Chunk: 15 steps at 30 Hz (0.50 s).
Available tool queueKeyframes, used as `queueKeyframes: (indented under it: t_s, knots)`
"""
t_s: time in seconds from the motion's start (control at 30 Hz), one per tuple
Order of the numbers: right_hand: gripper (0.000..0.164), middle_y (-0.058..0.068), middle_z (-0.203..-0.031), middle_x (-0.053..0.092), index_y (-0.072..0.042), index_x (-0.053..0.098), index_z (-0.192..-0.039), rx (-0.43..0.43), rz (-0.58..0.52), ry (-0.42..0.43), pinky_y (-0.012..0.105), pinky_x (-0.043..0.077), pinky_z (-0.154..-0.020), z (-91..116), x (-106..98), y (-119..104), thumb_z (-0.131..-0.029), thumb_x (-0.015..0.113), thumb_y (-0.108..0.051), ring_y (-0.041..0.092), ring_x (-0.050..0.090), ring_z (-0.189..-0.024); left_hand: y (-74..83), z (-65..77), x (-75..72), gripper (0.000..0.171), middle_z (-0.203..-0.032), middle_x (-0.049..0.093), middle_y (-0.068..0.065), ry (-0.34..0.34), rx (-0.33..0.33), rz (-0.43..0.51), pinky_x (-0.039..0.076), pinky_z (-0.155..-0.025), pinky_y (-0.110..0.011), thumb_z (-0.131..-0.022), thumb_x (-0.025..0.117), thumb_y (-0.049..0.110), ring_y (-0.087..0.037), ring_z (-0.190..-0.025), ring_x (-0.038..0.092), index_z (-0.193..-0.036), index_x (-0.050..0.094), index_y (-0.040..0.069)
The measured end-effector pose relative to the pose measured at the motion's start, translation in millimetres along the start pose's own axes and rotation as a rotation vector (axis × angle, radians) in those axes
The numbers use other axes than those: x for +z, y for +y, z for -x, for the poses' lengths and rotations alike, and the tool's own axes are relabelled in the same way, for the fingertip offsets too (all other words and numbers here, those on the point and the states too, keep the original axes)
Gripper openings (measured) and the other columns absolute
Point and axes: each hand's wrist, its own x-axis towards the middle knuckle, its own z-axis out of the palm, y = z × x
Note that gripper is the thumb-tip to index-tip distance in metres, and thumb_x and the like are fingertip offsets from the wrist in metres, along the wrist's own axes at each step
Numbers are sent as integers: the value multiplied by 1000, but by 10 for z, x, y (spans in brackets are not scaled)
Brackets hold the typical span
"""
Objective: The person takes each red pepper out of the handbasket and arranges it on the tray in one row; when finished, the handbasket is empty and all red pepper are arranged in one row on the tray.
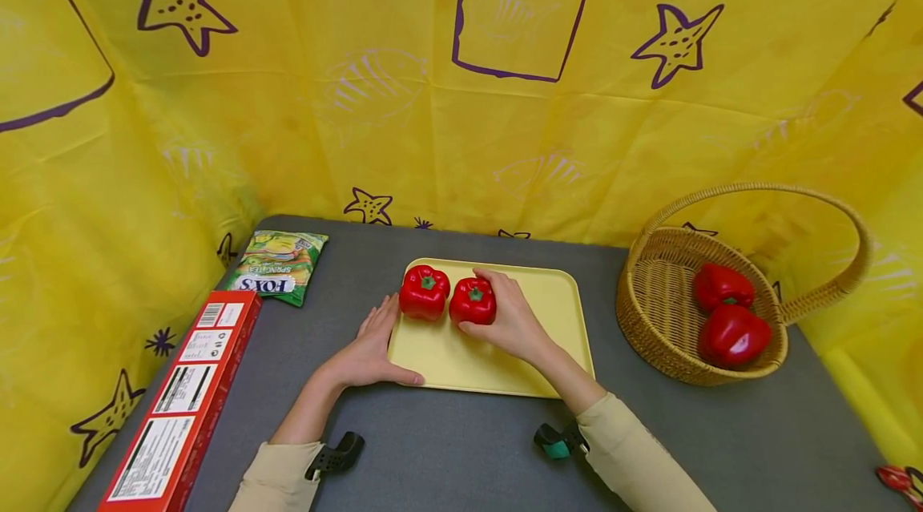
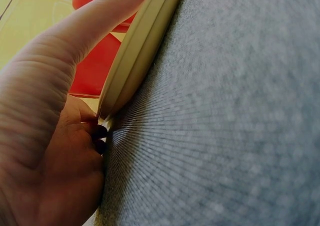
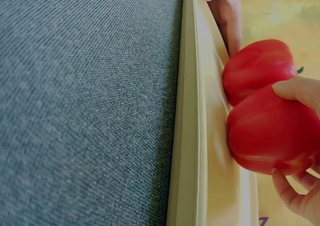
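Note:
Two red bell peppers stand side by side at the left of a pale yellow tray (image 1: pixel 534 368), their green stems up. My right hand (image 1: pixel 510 316) grips the right-hand bell pepper (image 1: pixel 473 302), thumb on the near side and fingers round the far side. The other bell pepper (image 1: pixel 424 293) sits beside it, near the tray's left rim; in the right wrist view the held pepper (image 3: pixel 272 131) overlaps it. With fingers straight, my left hand (image 1: pixel 371 352) rests along the tray's left edge, its thumb at the near rim. In the left wrist view that thumb (image 2: pixel 90 24) lies against the rim.
A wicker basket (image 1: pixel 649 336) with a tall handle stands at the right, two more red peppers (image 1: pixel 734 336) inside. On the left lie a long red box (image 1: pixel 180 408) and a green FOX'S bag (image 1: pixel 280 264). A yellow patterned cloth (image 1: pixel 404 135) hangs behind the grey table (image 1: pixel 447 456).

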Motion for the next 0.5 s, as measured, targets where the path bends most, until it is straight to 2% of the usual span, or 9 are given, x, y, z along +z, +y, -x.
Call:
queueKeyframes:
  t_s: [0.5]
  knots:
    - [84, 9, -134, 51, -7, 43, -142, -19, -24, 16, 46, 46, -97, -46, 37, 17, -72, 86, -24, 26, 44, -122, 12, 11, -6, 136, -161, 3, -22, 0, 1, 10, -2, -115, -55, -63, 87, 50, -37, -147, -4, -155, 1, -1]
